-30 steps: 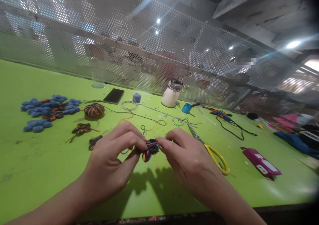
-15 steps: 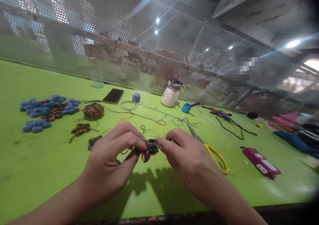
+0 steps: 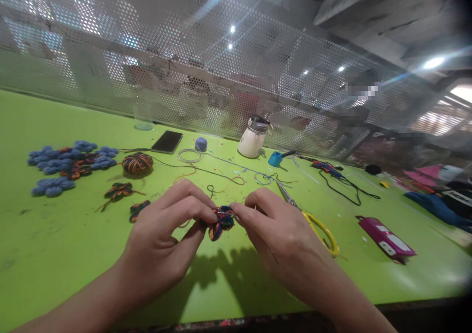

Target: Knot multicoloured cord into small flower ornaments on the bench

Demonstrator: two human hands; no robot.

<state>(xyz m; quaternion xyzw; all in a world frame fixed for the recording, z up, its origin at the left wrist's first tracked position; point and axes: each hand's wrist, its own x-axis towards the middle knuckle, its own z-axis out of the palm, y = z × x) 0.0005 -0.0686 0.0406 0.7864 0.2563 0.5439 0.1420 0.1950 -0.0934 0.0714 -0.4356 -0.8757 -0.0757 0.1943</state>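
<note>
A small crocheted flower (image 3: pixel 220 225) in dark blue, orange and red yarn is pinched between the thumb and fingers of my left hand (image 3: pixel 171 229). My right hand (image 3: pixel 278 229) is closed at the flower's right side, fingertips pinching a thin silver crochet hook (image 3: pixel 223 213) that lies across its upper edge. Most of the hook is hidden by the fingers. Just behind my left hand lies a second dark multicoloured flower (image 3: pixel 138 210), partly covered. Further left is another one with loose yarn ends (image 3: pixel 118 191). Yellow-handled scissors (image 3: pixel 324 234) lie beside my right hand, partly behind it.
Blue crocheted flowers (image 3: pixel 53 186) and a multicoloured yarn ball (image 3: pixel 137 164) lie left. Behind are a phone (image 3: pixel 167 142), a blue yarn ball (image 3: pixel 201 144), a white bottle (image 3: pixel 251 141) and a blue pot (image 3: pixel 275 159). At right are a glue gun (image 3: pixel 327 168) and a magenta case (image 3: pixel 385 238).
</note>
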